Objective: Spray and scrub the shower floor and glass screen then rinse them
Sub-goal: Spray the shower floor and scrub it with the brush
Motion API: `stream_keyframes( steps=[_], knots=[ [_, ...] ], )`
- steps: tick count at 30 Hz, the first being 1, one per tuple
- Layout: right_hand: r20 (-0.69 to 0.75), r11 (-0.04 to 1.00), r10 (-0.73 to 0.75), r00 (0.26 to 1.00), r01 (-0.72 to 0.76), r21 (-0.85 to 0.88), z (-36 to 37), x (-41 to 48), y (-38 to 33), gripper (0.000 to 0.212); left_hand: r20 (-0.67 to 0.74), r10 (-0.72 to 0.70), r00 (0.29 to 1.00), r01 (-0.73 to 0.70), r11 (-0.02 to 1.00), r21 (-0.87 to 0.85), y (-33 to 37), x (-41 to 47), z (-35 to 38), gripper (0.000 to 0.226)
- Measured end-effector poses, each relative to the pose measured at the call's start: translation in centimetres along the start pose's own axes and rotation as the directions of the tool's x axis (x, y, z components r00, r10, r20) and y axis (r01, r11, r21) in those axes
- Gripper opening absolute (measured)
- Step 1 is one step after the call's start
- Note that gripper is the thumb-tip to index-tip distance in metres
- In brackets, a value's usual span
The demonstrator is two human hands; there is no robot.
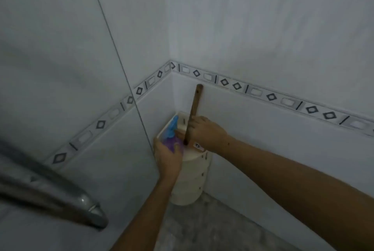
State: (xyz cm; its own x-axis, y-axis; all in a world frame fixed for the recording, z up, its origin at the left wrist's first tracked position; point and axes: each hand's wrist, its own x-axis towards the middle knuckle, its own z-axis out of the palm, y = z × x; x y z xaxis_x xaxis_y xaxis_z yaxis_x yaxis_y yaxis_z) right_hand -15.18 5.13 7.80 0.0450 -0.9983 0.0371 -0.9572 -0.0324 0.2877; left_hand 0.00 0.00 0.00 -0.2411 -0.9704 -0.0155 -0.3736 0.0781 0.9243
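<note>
**Both hands at the corner caddy, brush handle upright**

Dim tiled shower corner w/ a patterned border strip [271, 96] running along both walls. A cream tiered caddy [190, 177] stands on the grey floor [202, 228] in the far corner, just right of the glass screen's edge [121, 68]. A chrome bar [60, 194] sits blurred at near left.

The right hand [204, 132] is curled around a brown wooden handle [194, 113], prob. the scrub brush; fingers wrap its lower part. The handle's long axis runs near-vertical, tilted slightly right at the top, its lower end down in the caddy's top tray. The brush head is hidden.

The left hand [168, 157] is closed on a purple item [172, 143] at the caddy's near-left rim; a blue piece [172, 127] rises just behind it. Can't tell if it's a spray bottle or a cloth.

Both tools lie straight ahead, away from the person; the right hand is the one on the handle, so lifting it out looks like an upward pull along that axis. The floor & screen show no foam yet, so scrubbing seems not begun.
</note>
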Motion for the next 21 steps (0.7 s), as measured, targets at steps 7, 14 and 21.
stream_keyframes(
  steps=[7, 14, 21],
  knots=[
    [0.085, 0.962, -0.089, 0.992, 0.108, -0.252, 0.7, 4.7, 0.9, 0.016, 0.104, 0.018, 0.994, -0.013, 0.998, -0.054, -2.7, 3.1, 1.7, 0.038],
    [0.189, 0.95, -0.021, 0.982, 0.079, -0.301, 3.5, 6.9, 2.2, 0.016, 0.174, -0.018, 0.985, 0.025, 0.999, -0.04, -3.7, 5.1, 1.9, 0.045],
    [0.414, 0.971, 0.118, 0.902, -0.017, -0.24, -0.8, 6.0, 1.8, 0.02, 0.158, 0.05, 0.986, -0.049, 0.999, -0.009, -3.1, 6.3, 1.2, 0.022]
  ],
)
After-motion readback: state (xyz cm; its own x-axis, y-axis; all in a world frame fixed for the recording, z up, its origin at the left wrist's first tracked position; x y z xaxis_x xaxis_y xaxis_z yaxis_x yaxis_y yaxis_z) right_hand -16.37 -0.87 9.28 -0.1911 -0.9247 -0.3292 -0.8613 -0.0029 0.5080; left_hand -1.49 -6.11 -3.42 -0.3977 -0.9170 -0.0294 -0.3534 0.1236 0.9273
